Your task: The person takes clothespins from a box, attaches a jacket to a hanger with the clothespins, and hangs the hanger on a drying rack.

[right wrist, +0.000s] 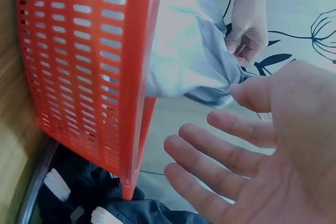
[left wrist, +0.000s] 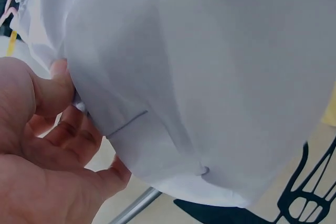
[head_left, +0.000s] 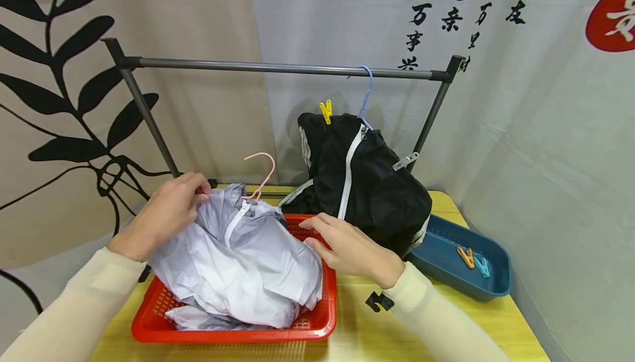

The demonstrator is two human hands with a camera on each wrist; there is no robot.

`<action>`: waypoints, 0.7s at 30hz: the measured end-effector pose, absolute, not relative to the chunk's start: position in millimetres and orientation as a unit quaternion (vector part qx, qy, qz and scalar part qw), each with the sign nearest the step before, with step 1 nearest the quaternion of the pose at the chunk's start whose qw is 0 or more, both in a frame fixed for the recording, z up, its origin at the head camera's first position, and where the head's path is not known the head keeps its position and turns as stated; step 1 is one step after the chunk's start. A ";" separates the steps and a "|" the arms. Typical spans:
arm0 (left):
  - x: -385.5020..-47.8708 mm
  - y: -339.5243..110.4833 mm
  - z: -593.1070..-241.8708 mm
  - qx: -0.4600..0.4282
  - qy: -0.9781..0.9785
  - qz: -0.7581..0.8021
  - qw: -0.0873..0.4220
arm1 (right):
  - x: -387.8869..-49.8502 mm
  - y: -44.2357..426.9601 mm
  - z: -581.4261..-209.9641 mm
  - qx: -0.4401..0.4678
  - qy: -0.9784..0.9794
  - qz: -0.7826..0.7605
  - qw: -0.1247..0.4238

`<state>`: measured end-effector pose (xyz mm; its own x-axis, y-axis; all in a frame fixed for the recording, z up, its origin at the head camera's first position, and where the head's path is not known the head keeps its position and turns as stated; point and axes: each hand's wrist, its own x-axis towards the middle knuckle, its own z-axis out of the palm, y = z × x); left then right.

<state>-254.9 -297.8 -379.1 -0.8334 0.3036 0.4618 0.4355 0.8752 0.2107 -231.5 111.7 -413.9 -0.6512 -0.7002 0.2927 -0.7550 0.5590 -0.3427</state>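
Note:
A pale grey jacket [head_left: 258, 274] with a white zip lies bunched in a red basket [head_left: 233, 336]. From its collar sticks up the hook of a pink hanger [head_left: 272, 169]. My left hand [head_left: 171, 213] pinches the jacket's upper left edge between thumb and fingers, seen close in the left wrist view. Just off the jacket's right side, above the basket rim, hovers my right hand [head_left: 352, 249]. Its fingers are spread and relaxed in the right wrist view, with nothing held. Most of the hanger is hidden inside the jacket.
Behind, a black jacket [head_left: 382, 185] hangs by a blue hanger [head_left: 367, 95] from a grey rack bar [head_left: 278, 67], with a yellow clip [head_left: 326, 112] on it. A blue tray [head_left: 446, 274] at right holds an orange clip [head_left: 466, 257] and a teal clip [head_left: 482, 266].

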 end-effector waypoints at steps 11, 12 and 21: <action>-245.2 -299.6 -372.0 -0.170 -0.927 -0.204 0.264 | -230.4 109.8 -417.5 0.405 -0.883 0.229 0.063; -244.7 -299.1 -371.5 -0.168 -0.926 -0.207 0.268 | -230.7 110.1 -417.0 0.405 -0.882 0.232 0.070; -239.3 -286.2 -366.0 -0.156 -0.912 -0.228 0.304 | -233.1 116.3 -412.1 0.386 -0.870 0.284 0.113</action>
